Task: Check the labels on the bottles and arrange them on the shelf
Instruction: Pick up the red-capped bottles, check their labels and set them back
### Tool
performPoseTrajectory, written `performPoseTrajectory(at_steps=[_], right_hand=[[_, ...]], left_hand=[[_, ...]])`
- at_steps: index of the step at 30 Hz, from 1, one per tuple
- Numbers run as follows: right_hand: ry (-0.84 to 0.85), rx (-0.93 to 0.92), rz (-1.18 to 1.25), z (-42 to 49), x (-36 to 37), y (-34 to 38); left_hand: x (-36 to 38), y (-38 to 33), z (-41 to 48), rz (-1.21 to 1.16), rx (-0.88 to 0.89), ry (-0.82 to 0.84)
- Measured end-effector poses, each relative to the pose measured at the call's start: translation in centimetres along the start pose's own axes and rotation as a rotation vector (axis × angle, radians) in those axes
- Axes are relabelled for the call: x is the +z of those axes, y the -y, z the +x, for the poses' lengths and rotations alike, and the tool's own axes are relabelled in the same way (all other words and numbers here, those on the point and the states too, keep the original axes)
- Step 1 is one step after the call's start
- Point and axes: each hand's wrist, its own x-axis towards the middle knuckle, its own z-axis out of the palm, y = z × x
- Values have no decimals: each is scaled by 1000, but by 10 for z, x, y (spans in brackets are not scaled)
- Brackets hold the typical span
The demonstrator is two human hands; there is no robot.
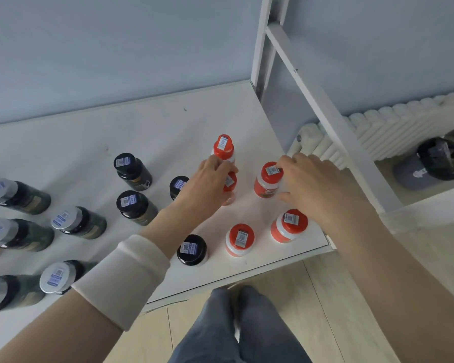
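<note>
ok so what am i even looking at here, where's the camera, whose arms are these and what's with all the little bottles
There is no machine here, just a person working with bare hands. The single picture comes from a camera worn on the head, looking forward and down. That is why the arms reach in from the bottom and the legs show below.

The left hand, with a white wristband on its forearm, grips a red-capped bottle. The right hand holds a second red-capped bottle by its cap and side.

The surface is a white shelf. Three more red-capped bottles stand on it, one behind and two near the front edge. To the left are black-capped bottles and, furthest left, dark jars with silver lids. The caps carry small printed stickers.
</note>
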Motion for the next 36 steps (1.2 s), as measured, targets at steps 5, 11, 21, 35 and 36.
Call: performPoseTrajectory(at_steps=[5, 11, 21, 35, 36], right_hand=[[7, -7, 0, 9, -6, 1], [15, -44, 34, 25, -8, -3], [-47, 72, 967, 53, 15, -11], [-184, -246, 1537, 41, 28, 15], [-164, -255, 1512, 41, 28, 14]], left_hand=[[-6, -2, 5, -68, -41, -32], [-20, -1, 41, -176, -240, -249], [-48, 13, 47, -676, -259, -353], [-60, -6, -10, -1235, 215, -341], [-61, -6, -11, -1172, 262, -306]])
